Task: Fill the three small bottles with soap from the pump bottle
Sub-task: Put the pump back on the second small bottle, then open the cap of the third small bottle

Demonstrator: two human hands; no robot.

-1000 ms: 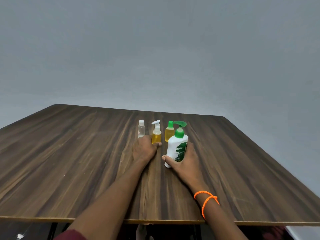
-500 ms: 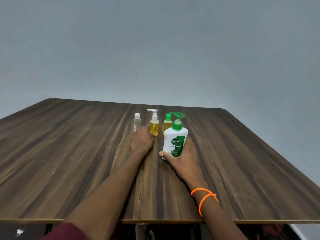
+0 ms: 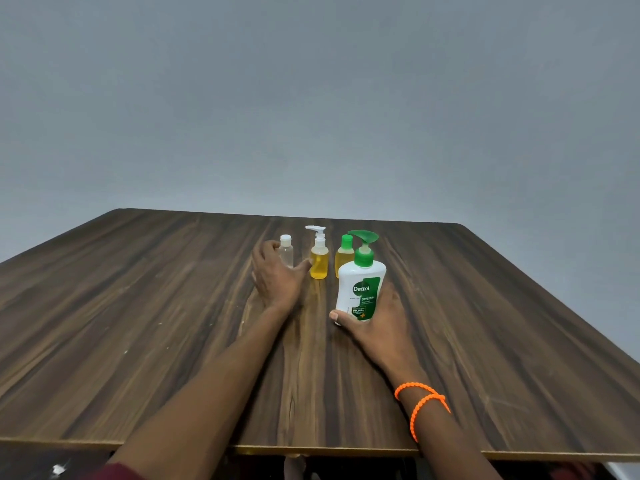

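Wood-grain table (image 3: 138,323), near to far. Right hand (image 3: 377,320) wraps the base of the white pump bottle (image 3: 360,289), thumb across the front; same grip as half a second ago, bottle upright on the table, near right of the row. Left hand (image 3: 277,275) has slid left: it was in front of the yellow pump-top bottle (image 3: 319,259), now its fingers curl loosely around the clear bottle (image 3: 286,251) at the far left of the row. Can't tell if that grip has closed yet. Green-cap bottle (image 3: 344,256) sits just behind the pump bottle. Two small bottles look yellow-filled, the clear one empty, so probably it's next. Cap still on; needs to come off first.
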